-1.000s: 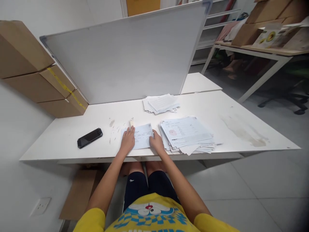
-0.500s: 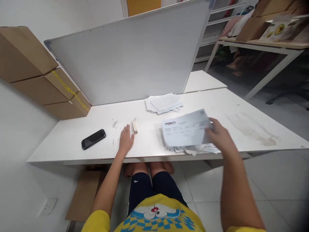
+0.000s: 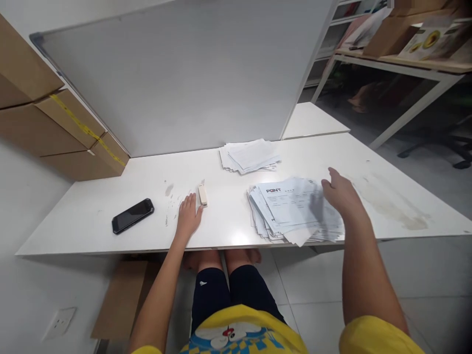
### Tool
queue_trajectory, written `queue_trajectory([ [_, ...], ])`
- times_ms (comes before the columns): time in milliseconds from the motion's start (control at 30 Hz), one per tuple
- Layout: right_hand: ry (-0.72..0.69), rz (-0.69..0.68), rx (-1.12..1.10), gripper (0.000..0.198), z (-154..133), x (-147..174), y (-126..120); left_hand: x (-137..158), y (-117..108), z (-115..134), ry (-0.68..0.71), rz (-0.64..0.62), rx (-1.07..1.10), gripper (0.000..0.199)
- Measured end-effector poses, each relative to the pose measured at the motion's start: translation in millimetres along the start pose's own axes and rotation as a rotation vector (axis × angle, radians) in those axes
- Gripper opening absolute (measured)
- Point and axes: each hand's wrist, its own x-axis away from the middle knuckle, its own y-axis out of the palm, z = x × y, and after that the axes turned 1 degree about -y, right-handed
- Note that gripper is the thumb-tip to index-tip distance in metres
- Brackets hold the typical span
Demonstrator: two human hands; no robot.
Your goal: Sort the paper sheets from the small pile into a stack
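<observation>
My left hand point(image 3: 189, 216) lies flat on the white table, fingers stretched out and holding nothing. Close beside its thumb is a small cream oblong object point(image 3: 202, 195), whose kind I cannot make out. On the other side, a black phone point(image 3: 133, 216) rests on the tabletop. My right hand point(image 3: 339, 192) hovers at the right end of an untidy pile of printed paper sheets point(image 3: 291, 204), thumb and index finger apart with nothing between them. The top sheet bears a "PONY" heading. Farther back lies a second, smaller stack of papers point(image 3: 251, 156).
A large whiteboard point(image 3: 184, 83) stands along the table's back edge. Cardboard boxes point(image 3: 73, 162) are stacked at the left. Stains mark the white table point(image 3: 383, 167) at right. Behind it, another table point(image 3: 398, 61) carries boxes, and a person's bare foot shows below.
My right hand has let go of the printed sheet, which now lies on the near pile. The hand has lifted slightly away. My left hand stays flat on the table.
</observation>
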Motion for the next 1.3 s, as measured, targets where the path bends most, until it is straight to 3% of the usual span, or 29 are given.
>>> queue_trajectory([
  [100, -0.091, -0.092, -0.078, 0.055, -59.8, -32.3, 15.8, -0.1, 0.9, -0.3, -0.009, -0.026, -0.024, 0.058],
  [200, -0.180, -0.252, -0.092, 0.060, -130.6, -64.5, 56.2, 0.1, -2.5, 0.9, -0.020, -0.039, -0.030, 0.056],
  [300, -0.144, -0.410, 0.053, 0.069, -176.7, -90.4, 102.2, 0.8, -4.6, 1.3, -0.026, -0.046, -0.032, 0.056],
  [400, -0.125, -0.507, 0.239, 0.074, -182.1, -107.3, 135.1, 1.5, -4.3, 0.5, -0.031, -0.065, -0.038, 0.056],
  [533, -0.088, -0.477, 0.281, 0.066, -160.3, -119.4, 147.4, 0.5, -5.3, 0.4, -0.044, -0.092, -0.048, 0.056],
  [667, -0.044, -0.426, 0.248, 0.043, -148.0, -126.2, 133.9, -0.2, -4.5, 1.3, -0.039, -0.085, -0.047, 0.056],
  [833, -0.036, -0.336, 0.204, 0.039, -149.6, -122.0, 95.4, -2.2, -1.8, 0.6, -0.045, -0.070, 0.012, 0.054],
  [933, -0.085, -0.145, 0.033, 0.040, -163.6, -84.8, 68.5, -4.1, -9.5, 2.7, -0.053, -0.005, 0.130, 0.052],
  [1033, -0.193, -0.027, -0.176, 0.046, -191.3, -6.4, 51.6, 6.0, -17.1, 15.4, -0.085, 0.080, 0.355, 0.050],
  [1200, -0.405, -0.093, -0.348, 0.060, -234.8, 151.5, 57.8, 60.3, -0.8, 74.2, -0.276, 0.072, 1.113, 0.052],
  [1300, -0.529, -0.203, -0.329, 0.066, -236.9, 205.7, 72.0, 91.1, 9.6, 105.2, -0.477, 0.035, 1.465, 0.044],
])
